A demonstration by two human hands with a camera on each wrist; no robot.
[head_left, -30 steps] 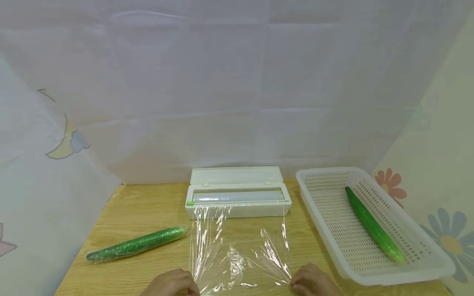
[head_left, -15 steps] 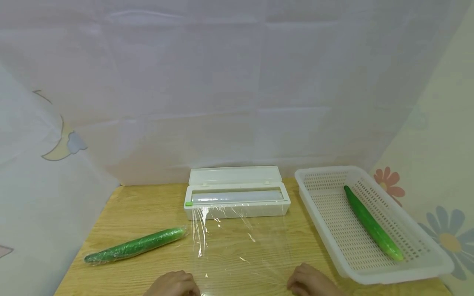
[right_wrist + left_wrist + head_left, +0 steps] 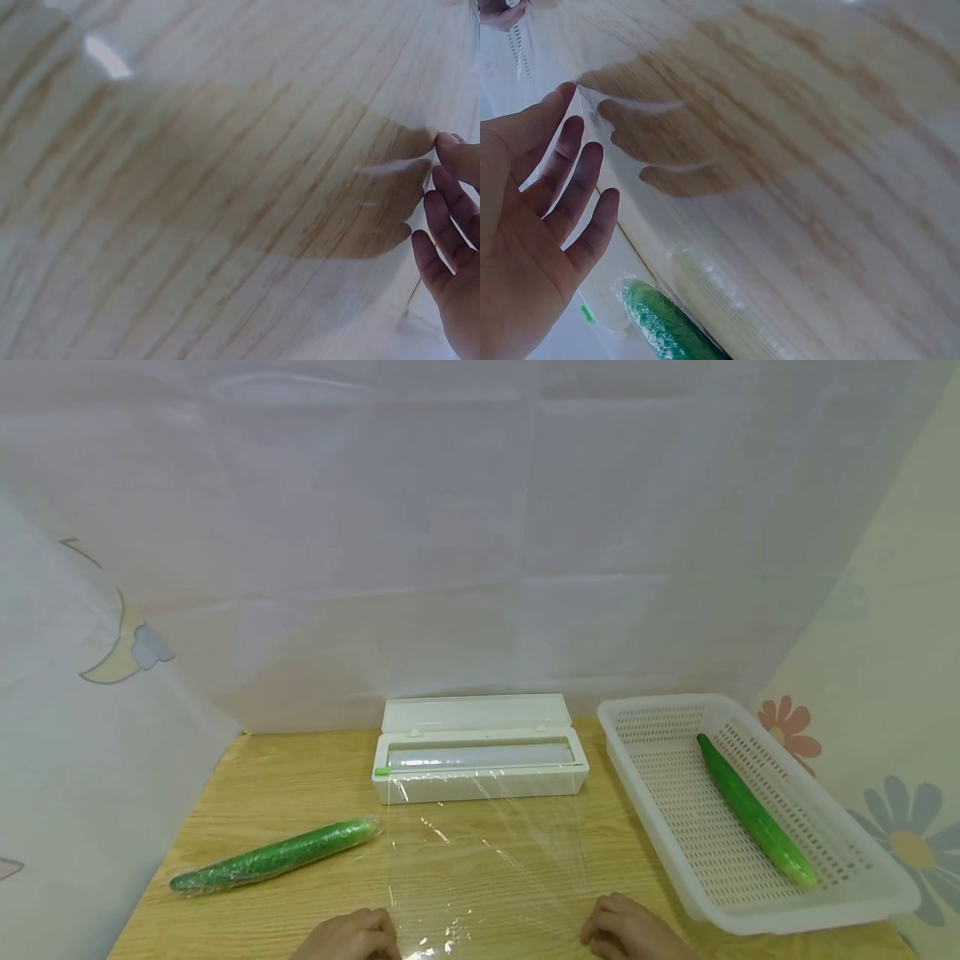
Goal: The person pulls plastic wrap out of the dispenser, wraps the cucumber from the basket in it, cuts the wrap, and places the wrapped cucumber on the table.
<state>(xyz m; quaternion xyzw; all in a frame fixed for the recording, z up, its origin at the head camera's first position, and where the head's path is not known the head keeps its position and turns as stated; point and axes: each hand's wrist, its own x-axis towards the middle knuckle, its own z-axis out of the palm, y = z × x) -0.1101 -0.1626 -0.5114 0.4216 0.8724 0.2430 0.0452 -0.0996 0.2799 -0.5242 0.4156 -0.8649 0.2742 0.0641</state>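
A sheet of clear plastic wrap (image 3: 487,860) runs from the white dispenser box (image 3: 480,787) toward the front of the table. My left hand (image 3: 351,935) pinches its near left corner between thumb and forefinger; the other fingers are spread apart in the left wrist view. At the near right corner, the thumb and forefinger of my right hand (image 3: 626,928) pinch the wrap. The box has its lid raised, with the roll (image 3: 480,757) lying inside and a small green piece (image 3: 382,772) at its left end.
A wrapped cucumber (image 3: 273,856) lies on the wooden table (image 3: 292,777) at the left. To the right stands a white perforated basket (image 3: 660,827) with a bare cucumber (image 3: 753,810) in it. A white sheet (image 3: 450,527) hangs behind the table.
The wrap has gone from wrinkled and shiny to smoother and flatter between the hands and the box. Both hands have stayed nearly in place.
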